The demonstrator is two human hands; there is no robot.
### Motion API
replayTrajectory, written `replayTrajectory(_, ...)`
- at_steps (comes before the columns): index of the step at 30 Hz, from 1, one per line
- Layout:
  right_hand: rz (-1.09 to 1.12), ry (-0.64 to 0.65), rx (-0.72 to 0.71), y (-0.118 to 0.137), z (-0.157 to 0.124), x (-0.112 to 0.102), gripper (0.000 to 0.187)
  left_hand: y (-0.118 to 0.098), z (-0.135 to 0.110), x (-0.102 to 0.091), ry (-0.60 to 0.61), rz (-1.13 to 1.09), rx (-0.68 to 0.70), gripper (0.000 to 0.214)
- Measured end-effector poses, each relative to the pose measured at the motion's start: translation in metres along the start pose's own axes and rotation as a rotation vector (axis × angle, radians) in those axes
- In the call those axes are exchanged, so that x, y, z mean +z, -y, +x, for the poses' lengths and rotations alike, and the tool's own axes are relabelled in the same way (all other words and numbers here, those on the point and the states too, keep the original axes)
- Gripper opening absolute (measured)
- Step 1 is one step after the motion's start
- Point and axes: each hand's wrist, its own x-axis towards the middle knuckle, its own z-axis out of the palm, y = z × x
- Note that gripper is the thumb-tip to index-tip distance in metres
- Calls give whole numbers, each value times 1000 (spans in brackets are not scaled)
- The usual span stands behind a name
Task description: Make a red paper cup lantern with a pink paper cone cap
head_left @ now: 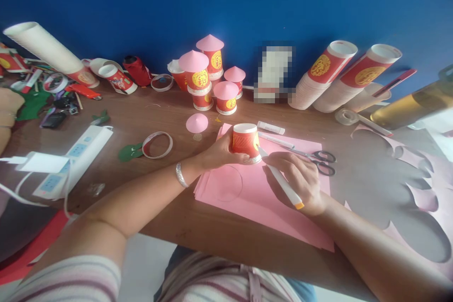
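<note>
My left hand (219, 153) is closed round a small red paper cup (245, 141) that stands upside down on a stack of pink paper (262, 198). My right hand (300, 179) grips a white pen with an orange end (283, 184); its tip touches the cup's rim at the paper. A faint drawn circle shows on the pink paper just left of the cup. A silver bracelet (181, 175) sits on my left wrist.
Scissors (320, 160) lie right of the cup. Behind stand cups topped with pink cones (208, 80), a loose pink cone (197, 123), stacked cups (325, 75), tape rings (157, 145), a white power strip (76, 155) and pink paper with cut-out holes (406, 188).
</note>
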Motion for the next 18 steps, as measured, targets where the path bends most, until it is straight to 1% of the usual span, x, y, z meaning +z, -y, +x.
replayTrajectory(4, 12, 14, 8, -1, -3, 2, 35, 2, -1, -1, 4, 43, -34, 58)
replayTrajectory(10, -5, -3, -1, 1, 1, 1, 32, 4, -1, -1, -4, 104, -20, 68)
replayTrajectory(18, -9, 39, 4, 1, 1, 0, 34, 3, -1, -1, 8, 140, -36, 66)
